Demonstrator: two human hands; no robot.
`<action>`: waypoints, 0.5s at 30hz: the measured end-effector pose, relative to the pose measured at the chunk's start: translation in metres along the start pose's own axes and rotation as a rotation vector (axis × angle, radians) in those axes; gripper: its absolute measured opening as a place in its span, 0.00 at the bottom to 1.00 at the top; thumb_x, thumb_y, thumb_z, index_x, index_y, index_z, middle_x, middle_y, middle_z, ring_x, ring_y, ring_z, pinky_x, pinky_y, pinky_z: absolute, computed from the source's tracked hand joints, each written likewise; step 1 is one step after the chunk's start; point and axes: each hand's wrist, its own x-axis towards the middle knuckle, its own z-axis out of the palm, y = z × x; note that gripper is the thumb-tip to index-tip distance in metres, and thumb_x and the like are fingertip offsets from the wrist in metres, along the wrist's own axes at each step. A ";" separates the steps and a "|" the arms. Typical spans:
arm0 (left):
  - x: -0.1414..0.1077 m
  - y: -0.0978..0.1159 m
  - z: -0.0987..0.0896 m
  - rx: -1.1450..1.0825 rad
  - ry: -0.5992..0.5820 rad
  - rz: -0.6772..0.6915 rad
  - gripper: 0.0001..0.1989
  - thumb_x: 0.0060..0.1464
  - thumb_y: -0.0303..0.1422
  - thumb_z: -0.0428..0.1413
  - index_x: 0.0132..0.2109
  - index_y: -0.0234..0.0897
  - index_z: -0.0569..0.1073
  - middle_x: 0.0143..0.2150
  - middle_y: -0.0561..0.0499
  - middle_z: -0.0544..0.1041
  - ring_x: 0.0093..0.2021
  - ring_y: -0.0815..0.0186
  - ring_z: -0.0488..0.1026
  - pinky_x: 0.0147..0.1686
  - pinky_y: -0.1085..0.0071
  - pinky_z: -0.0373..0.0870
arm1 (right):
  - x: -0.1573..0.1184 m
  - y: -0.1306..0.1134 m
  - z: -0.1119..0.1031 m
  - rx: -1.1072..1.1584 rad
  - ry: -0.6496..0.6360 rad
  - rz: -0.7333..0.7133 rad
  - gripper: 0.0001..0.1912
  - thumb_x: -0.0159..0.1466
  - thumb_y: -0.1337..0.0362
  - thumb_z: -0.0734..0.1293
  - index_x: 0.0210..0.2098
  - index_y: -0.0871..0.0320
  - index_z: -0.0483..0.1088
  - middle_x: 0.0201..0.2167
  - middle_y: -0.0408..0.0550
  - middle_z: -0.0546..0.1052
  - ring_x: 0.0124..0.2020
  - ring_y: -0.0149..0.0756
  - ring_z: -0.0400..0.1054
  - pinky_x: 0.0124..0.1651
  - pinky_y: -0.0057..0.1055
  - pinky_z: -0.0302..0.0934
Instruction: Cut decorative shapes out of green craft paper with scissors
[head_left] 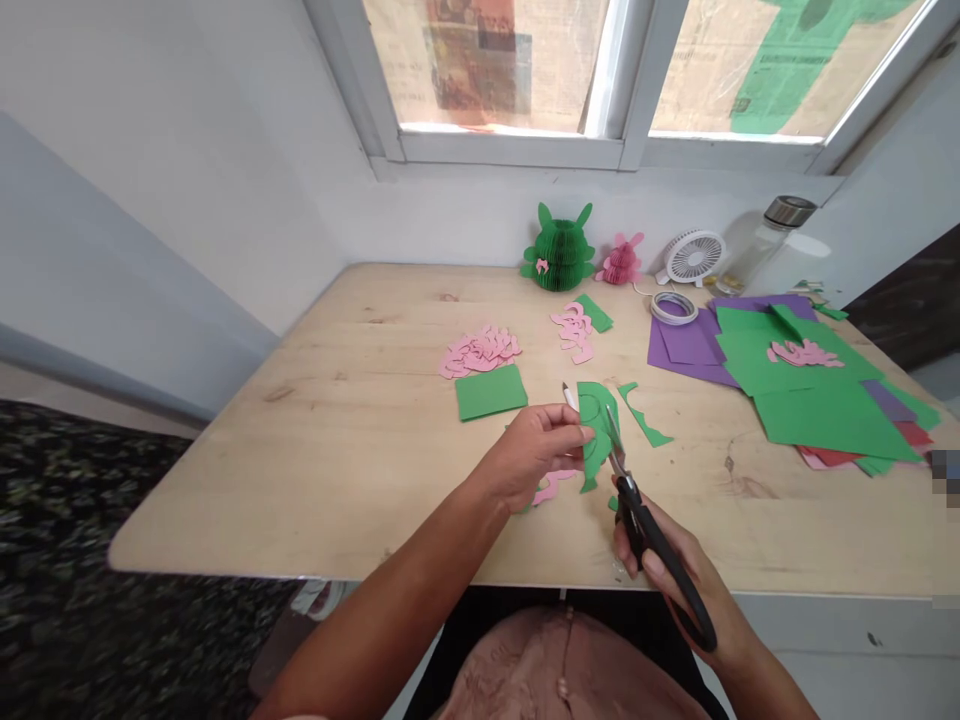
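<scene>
My left hand pinches a green paper piece with curved outlines drawn on it. In my right hand are black-handled scissors, their blades at the right edge of that paper. A green offcut lies just right of the blades. Beyond my left fingers rests a pencil, its dark tip pointing away from me. A pink paper scrap is partly hidden beneath my left hand.
Pink cutouts lie behind a green rectangle on the wooden table. Green sheets spread at the right. Along the wall stand a green paper figure, a pink one, a fan and a bottle.
</scene>
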 end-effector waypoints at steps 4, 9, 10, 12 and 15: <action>-0.002 -0.007 0.003 -0.071 0.004 -0.010 0.15 0.36 0.34 0.66 0.25 0.35 0.65 0.23 0.56 0.68 0.24 0.72 0.67 0.34 0.70 0.67 | 0.002 0.005 0.003 0.076 -0.010 -0.001 0.39 0.59 0.43 0.63 0.63 0.57 0.57 0.28 0.44 0.64 0.28 0.36 0.53 0.30 0.30 0.48; -0.004 -0.014 0.006 -0.106 0.019 -0.029 0.17 0.36 0.35 0.66 0.24 0.35 0.65 0.23 0.55 0.70 0.26 0.69 0.70 0.37 0.67 0.68 | 0.004 0.004 0.006 0.123 0.009 0.002 0.37 0.58 0.43 0.64 0.59 0.58 0.60 0.28 0.45 0.65 0.28 0.36 0.53 0.29 0.31 0.49; -0.005 -0.015 0.006 -0.110 0.021 -0.031 0.17 0.36 0.35 0.66 0.24 0.35 0.65 0.23 0.55 0.70 0.26 0.69 0.70 0.37 0.67 0.68 | 0.003 0.004 0.006 0.127 0.011 0.000 0.35 0.58 0.43 0.64 0.58 0.57 0.62 0.28 0.45 0.65 0.28 0.36 0.53 0.29 0.31 0.49; -0.006 -0.017 0.007 -0.116 0.013 -0.032 0.15 0.37 0.35 0.66 0.25 0.35 0.66 0.24 0.54 0.71 0.27 0.69 0.71 0.38 0.66 0.69 | 0.003 0.003 0.006 0.135 0.011 -0.003 0.30 0.58 0.44 0.64 0.53 0.56 0.65 0.29 0.46 0.66 0.28 0.36 0.54 0.30 0.31 0.49; -0.008 -0.020 0.007 -0.108 -0.009 -0.027 0.13 0.39 0.36 0.65 0.27 0.34 0.70 0.26 0.52 0.73 0.28 0.68 0.71 0.40 0.64 0.69 | 0.003 0.004 0.006 0.126 0.007 -0.011 0.20 0.60 0.46 0.63 0.42 0.56 0.68 0.30 0.46 0.66 0.28 0.36 0.54 0.30 0.31 0.50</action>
